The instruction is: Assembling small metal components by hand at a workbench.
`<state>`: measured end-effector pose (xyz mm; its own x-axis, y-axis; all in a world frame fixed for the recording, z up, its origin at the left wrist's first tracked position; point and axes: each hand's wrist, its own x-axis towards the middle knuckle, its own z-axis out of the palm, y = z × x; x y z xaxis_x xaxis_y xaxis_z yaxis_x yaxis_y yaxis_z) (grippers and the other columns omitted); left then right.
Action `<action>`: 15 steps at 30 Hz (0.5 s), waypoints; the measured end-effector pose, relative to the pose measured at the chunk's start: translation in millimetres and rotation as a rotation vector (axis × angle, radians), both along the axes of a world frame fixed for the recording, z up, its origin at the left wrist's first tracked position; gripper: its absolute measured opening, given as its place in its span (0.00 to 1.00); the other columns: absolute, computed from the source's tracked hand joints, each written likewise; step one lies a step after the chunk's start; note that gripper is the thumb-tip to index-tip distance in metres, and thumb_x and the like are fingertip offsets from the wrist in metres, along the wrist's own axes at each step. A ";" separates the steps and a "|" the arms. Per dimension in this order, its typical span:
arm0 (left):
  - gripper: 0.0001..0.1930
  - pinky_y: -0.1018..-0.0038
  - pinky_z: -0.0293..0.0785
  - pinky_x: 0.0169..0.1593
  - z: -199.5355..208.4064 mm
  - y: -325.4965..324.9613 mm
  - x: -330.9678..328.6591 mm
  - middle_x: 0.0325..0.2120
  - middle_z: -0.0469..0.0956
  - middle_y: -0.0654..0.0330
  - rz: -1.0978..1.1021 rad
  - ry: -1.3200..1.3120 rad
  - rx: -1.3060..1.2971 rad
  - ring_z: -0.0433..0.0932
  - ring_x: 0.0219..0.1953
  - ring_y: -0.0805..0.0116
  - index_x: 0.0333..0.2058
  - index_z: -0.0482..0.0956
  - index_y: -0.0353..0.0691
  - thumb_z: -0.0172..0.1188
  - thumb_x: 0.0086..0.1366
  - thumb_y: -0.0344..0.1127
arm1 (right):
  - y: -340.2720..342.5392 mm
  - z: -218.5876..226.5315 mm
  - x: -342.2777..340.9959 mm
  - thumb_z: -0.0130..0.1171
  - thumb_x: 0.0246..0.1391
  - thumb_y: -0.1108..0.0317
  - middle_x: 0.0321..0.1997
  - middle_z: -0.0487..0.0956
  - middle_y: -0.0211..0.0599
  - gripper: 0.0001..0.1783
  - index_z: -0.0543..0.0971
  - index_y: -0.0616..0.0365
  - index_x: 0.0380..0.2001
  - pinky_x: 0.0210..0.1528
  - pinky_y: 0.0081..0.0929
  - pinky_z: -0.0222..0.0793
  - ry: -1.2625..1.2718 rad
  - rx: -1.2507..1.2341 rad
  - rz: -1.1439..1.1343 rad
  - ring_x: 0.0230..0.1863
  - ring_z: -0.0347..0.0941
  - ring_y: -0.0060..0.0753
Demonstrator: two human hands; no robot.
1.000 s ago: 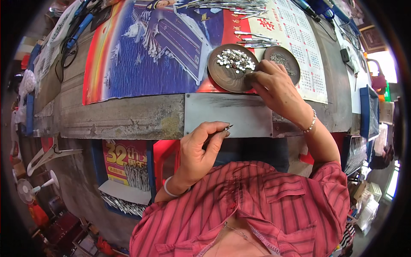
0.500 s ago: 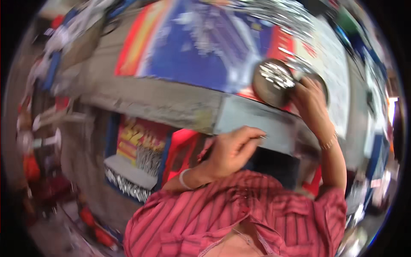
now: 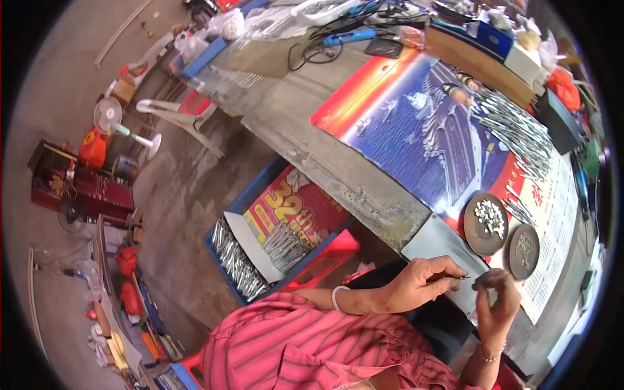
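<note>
My left hand (image 3: 421, 286) pinches a small, thin dark metal piece (image 3: 464, 278) between thumb and forefinger, above the edge of a grey metal plate (image 3: 434, 242). Close by on its right, my right hand (image 3: 499, 304) is closed, with the fingers curled toward the thumb. Its fingertips are blurred, so whatever they hold cannot be made out. Just beyond the hands sit two round brown dishes. The nearer-left dish (image 3: 476, 242) holds small shiny whitish pieces; the other dish (image 3: 515, 268) holds fine grey bits.
A pile of thin metal rods (image 3: 520, 136) lies on a printed poster (image 3: 390, 136) covering the worktable (image 3: 312, 130). Below on the left, a blue crate (image 3: 242, 207) holds more rods. At the back are cables, a blue-handled tool (image 3: 351, 37) and a cardboard box (image 3: 474, 62).
The view has swung, bringing more of the floor at left into sight. My right hand has left the dishes and come beside my left hand, which still pinches its piece.
</note>
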<state>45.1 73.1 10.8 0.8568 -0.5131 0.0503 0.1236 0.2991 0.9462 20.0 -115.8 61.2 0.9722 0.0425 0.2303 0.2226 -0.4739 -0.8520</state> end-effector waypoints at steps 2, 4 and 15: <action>0.09 0.83 0.67 0.30 -2.0 -7.4 -5.9 0.29 0.73 0.68 -0.043 0.029 -0.034 0.68 0.27 0.83 0.44 0.74 0.35 0.51 0.66 0.24 | 3.2 -6.9 -12.8 0.55 0.36 0.87 0.24 0.74 0.38 0.09 0.71 0.64 0.23 0.34 0.25 0.67 -0.052 0.019 0.000 0.28 0.72 0.35; 0.10 0.84 0.65 0.30 -3.9 -14.6 -10.9 0.30 0.71 0.70 -0.093 0.077 -0.069 0.66 0.28 0.85 0.45 0.74 0.36 0.50 0.67 0.25 | 5.3 -10.6 -24.1 0.56 0.35 0.86 0.24 0.73 0.37 0.09 0.71 0.64 0.23 0.33 0.24 0.67 -0.073 0.074 -0.001 0.28 0.72 0.33; 0.16 0.86 0.64 0.33 5.7 -42.6 -24.7 0.34 0.72 0.68 -0.124 0.269 -0.075 0.66 0.28 0.83 0.53 0.71 0.36 0.51 0.66 0.25 | -8.2 -36.8 -49.5 0.58 0.43 0.85 0.28 0.75 0.36 0.07 0.74 0.66 0.28 0.34 0.21 0.68 -0.091 0.427 -0.230 0.29 0.72 0.27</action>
<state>20.4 30.5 16.5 0.7755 -0.6182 -0.1283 0.4066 0.3336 0.8505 -29.4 -124.0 24.4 0.9205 -0.2878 0.2644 0.2354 -0.1319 -0.9629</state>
